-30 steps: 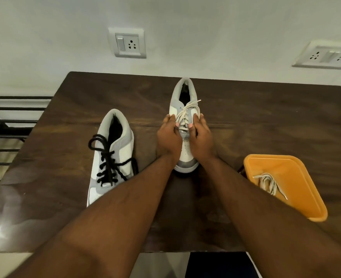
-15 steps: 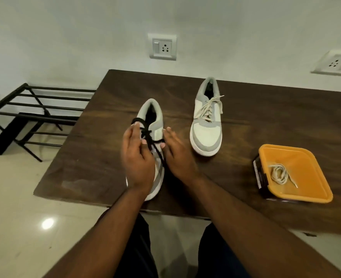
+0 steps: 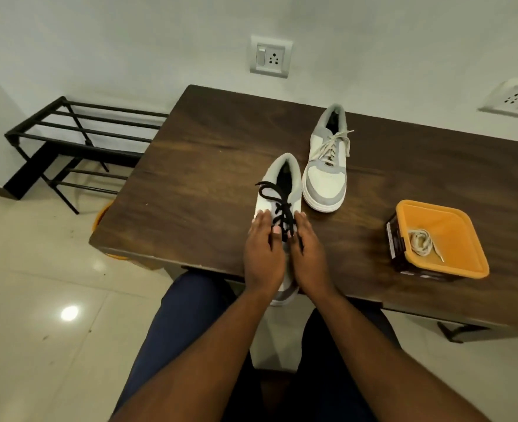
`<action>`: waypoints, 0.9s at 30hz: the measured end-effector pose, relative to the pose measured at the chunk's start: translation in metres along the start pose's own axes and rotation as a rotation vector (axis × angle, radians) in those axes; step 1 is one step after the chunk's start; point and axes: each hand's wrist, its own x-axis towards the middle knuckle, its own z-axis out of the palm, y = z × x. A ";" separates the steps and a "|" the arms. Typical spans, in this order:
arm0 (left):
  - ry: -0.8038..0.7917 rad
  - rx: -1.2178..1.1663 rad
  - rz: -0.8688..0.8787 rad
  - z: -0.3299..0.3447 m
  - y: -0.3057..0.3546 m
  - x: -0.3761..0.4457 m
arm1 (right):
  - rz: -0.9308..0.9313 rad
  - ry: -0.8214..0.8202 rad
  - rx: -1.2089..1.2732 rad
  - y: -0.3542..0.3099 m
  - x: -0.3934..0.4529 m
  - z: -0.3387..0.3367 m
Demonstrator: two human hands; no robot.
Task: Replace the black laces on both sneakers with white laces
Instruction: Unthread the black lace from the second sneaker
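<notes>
Dark wood desk point(image 3: 190, 178) fills mid-frame. At its near edge, the left hand point(image 3: 262, 257) and right hand point(image 3: 309, 254) grasp the black-laced sneaker point(image 3: 279, 184) from both sides, fingers at the black lace point(image 3: 277, 205). Just beyond sits the white-laced sneaker point(image 3: 324, 181). At right, 1 spare white lace point(image 3: 422, 242) lies coiled in the orange tub point(image 3: 465, 239).

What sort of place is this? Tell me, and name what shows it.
Probably a room in a home, perhaps near an entrance. A black metal shoe rack stands against the wall, switch sockets are set in the plaster, and a dark wooden table stands on pale glossy floor tiles.
</notes>
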 end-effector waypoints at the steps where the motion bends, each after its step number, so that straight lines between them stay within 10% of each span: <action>1: -0.020 0.008 0.021 0.002 -0.001 -0.010 | 0.009 0.006 -0.003 0.003 -0.010 -0.005; 12: -0.115 0.143 0.203 0.001 -0.008 -0.023 | -0.512 0.174 -0.464 -0.012 -0.010 -0.048; 19: -0.109 0.156 0.121 0.006 -0.011 -0.022 | -0.279 0.208 -0.158 0.001 -0.036 -0.046; 27: -0.074 0.118 0.097 0.006 -0.010 -0.022 | -0.137 -0.122 -0.130 0.032 -0.067 -0.057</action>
